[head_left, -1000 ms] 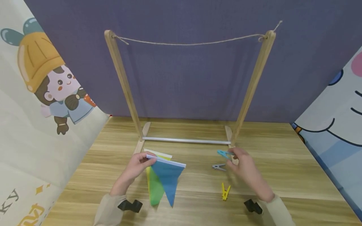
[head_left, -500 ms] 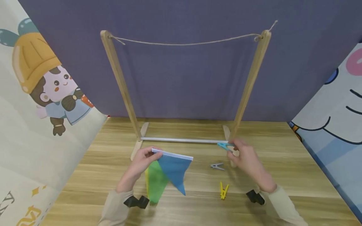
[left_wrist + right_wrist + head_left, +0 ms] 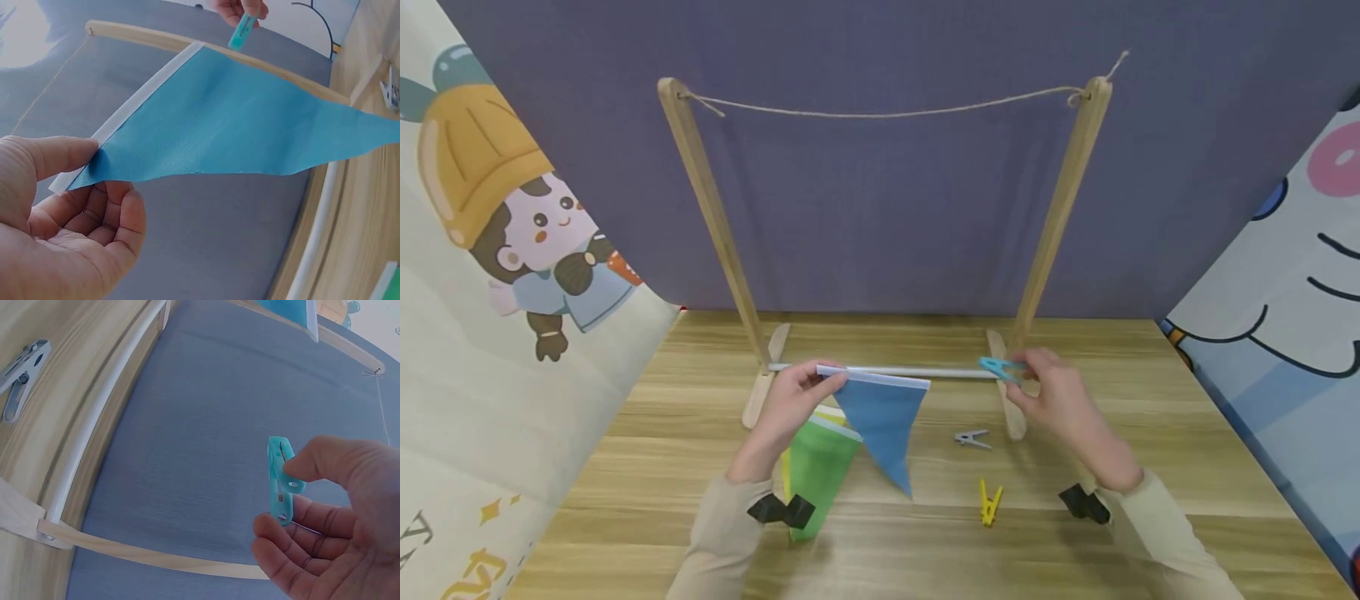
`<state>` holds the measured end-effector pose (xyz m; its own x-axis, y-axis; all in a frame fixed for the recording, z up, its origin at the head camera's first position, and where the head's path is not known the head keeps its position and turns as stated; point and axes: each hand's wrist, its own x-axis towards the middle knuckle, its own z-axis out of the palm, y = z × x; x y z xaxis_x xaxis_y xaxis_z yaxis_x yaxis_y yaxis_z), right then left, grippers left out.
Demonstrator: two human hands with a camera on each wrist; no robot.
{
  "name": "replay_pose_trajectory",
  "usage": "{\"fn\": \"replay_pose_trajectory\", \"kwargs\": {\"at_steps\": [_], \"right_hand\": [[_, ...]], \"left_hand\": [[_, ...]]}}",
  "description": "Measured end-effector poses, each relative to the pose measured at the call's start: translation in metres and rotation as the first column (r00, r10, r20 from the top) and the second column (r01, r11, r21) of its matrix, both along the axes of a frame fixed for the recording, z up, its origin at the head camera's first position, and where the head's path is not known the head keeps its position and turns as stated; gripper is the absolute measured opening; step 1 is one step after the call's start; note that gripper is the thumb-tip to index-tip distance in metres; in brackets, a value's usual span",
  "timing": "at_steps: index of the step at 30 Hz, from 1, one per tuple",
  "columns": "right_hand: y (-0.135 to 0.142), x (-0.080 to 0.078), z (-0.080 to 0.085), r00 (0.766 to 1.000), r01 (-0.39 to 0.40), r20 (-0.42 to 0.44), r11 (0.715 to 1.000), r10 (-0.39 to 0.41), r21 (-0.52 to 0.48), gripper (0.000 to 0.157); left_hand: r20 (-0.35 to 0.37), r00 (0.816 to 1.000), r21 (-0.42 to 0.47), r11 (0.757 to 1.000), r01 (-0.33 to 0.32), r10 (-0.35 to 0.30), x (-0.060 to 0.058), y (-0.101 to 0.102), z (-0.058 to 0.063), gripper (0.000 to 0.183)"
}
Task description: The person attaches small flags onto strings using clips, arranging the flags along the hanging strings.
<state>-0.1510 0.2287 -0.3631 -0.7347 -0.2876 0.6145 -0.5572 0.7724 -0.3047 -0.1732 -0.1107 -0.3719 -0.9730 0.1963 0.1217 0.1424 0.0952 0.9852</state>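
1. The left hand (image 3: 793, 408) pinches the blue flag (image 3: 886, 417) between thumb and forefinger, at the left end of its white top band; the other fingers curl in below.
2. The blue flag hangs in the air over the table (image 3: 925, 554), its tip pointing down, well below the string (image 3: 880, 114). From the head view, its band passes in front of the white rod (image 3: 955, 372).
3. The right hand (image 3: 1063, 400) grasps the turquoise clothespin (image 3: 998, 367) by its handle end, thumb on one side and fingers on the other. Its front end points toward the blue flag, well apart from it. Whether its tips are parted is hard to make out.
4. On the table, the grey clothespin (image 3: 972, 439) lies near the foot of the right post (image 3: 1060, 217), and the yellow clothespin (image 3: 990, 504) lies nearer the person.
5. The green flag (image 3: 823, 467) lies below the left hand, overlapping the yellow flag (image 3: 785, 473), which shows only at the edges.
6. The string runs, sagging slightly, from the left post (image 3: 715, 217) to the right post; the white rod joins them low down.
7. A dark blue-grey backdrop (image 3: 887, 225) stands behind.
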Motion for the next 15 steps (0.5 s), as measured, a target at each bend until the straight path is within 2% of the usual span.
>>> {"fn": "replay_pose_trajectory", "kwargs": {"at_steps": [7, 15], "right_hand": [[0.000, -0.001, 0.007, 1.000, 0.011, 0.009, 1.000, -0.011, 0.007, 0.029], [0.006, -0.009, 0.022, 0.997, 0.003, -0.071, 1.000, -0.002, 0.013, 0.028]], "left_hand": [[-0.007, 1.000, 0.059, 0.998, 0.009, -0.009, -0.006, 0.013, 0.009, 0.021], [-0.011, 0.999, 0.068, 0.997, -0.037, 0.038, -0.017, 0.028, 0.021, 0.018]]}}
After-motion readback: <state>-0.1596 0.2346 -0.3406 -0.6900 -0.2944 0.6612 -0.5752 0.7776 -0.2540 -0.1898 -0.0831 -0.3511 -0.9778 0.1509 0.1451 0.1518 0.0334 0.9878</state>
